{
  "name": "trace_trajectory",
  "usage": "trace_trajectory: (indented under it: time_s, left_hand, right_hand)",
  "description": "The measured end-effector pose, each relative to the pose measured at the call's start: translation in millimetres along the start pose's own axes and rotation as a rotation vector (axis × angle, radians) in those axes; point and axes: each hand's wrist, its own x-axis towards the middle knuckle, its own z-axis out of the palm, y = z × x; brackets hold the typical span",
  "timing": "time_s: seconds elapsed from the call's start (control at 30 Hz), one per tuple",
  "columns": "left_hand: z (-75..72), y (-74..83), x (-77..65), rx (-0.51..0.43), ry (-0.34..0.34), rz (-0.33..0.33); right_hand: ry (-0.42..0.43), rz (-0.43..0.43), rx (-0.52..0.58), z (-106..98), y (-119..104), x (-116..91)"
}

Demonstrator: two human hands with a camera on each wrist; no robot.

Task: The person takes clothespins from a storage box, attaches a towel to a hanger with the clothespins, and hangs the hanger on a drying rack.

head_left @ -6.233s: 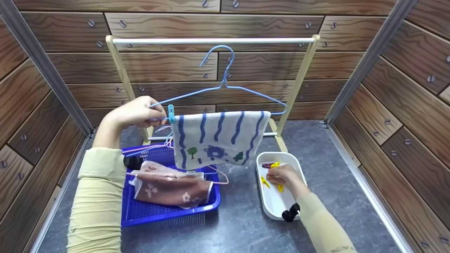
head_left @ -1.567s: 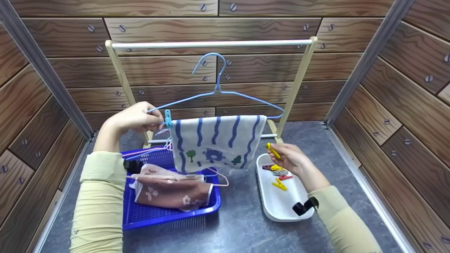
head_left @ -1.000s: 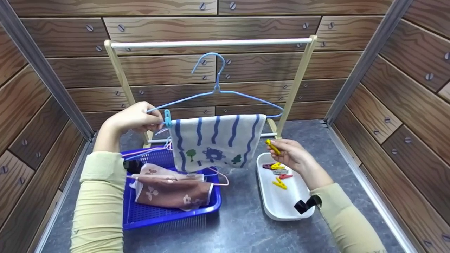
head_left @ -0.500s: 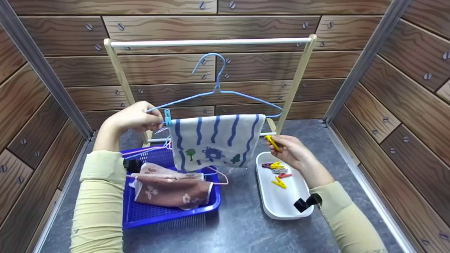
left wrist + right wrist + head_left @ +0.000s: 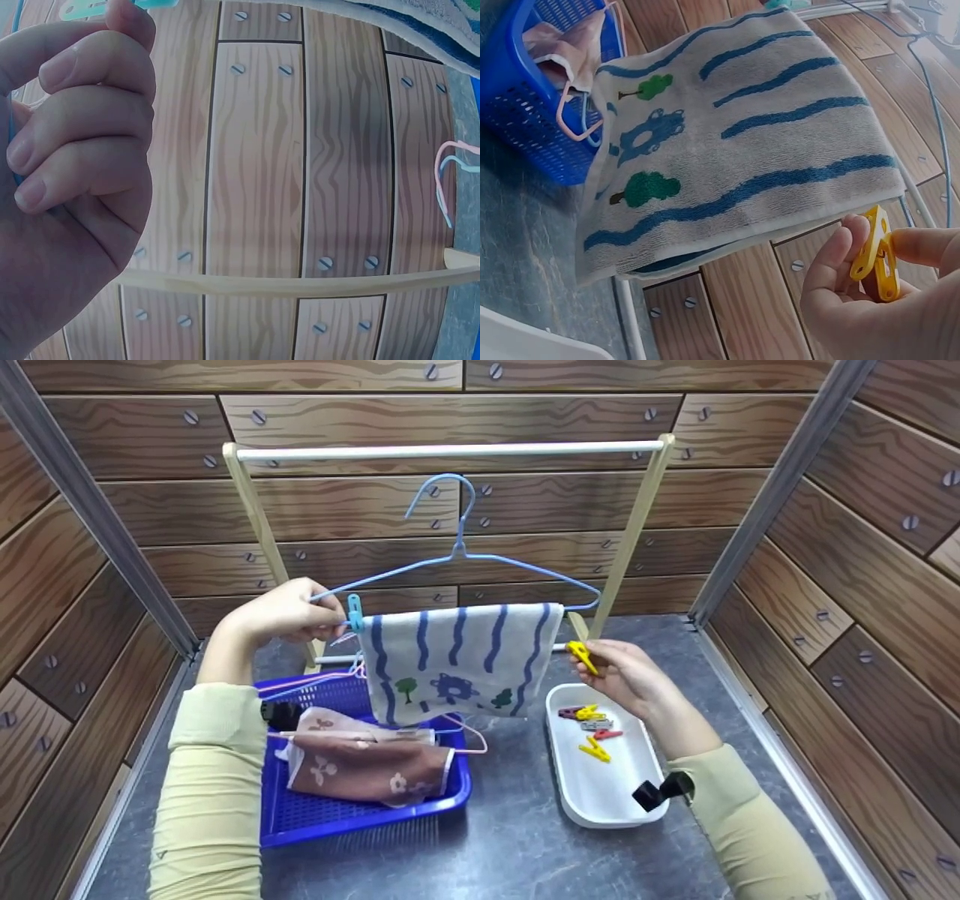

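Head view: compared with half a second earlier, the right hand (image 5: 630, 679) and its yellow clip (image 5: 582, 658) stand slightly higher, near the towel's corner; in the earliest frame, this hand was in the white tray (image 5: 611, 799). The left hand (image 5: 285, 611) has its fingers curled round one end of the blue wire hanger (image 5: 394, 572). Over the hanger's lower bar hangs the towel (image 5: 450, 649), with a turquoise clip (image 5: 355, 613) at one corner. The smooth, round-cornered tray holds small clips; the perforated basket (image 5: 360, 826) contains a brown flowered cloth (image 5: 367, 769).

Left wrist view: the fingers are bent inward, the turquoise clip partly cut off above.

Right wrist view: thumb and fingers pinch the yellow clip beside the towel, a napped fabric with wavy blue stripes and green trees.
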Motion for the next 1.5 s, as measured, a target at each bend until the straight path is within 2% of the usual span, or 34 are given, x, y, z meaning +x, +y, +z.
trace_trajectory:
  time_s: [0.23, 0.67, 1.03, 1.33, 1.5]
  left_hand:
    - [0.2, -1.5, 0.9, 0.015, 0.015, 0.001]
    - [0.8, -1.3, 0.8, 0.015, 0.006, -0.005]
    - [0.6, -1.6, 1.0, 0.019, -0.008, 0.004]
    - [1.5, -1.3, -0.3, 0.007, -0.013, 0.004]
    - [1.8, -1.2, -1.4, -0.009, -0.013, 0.005]
  right_hand:
    - [-0.038, -0.034, -0.020, 4, -5, -3]
    - [-0.017, -0.079, 0.003, 11, -19, -8]
    - [-0.034, -0.142, -0.048, 15, -26, -7]
    - [0.023, -0.167, -0.080, 20, -35, -7]
    - [0.071, -0.231, -0.118, 22, -40, -8]
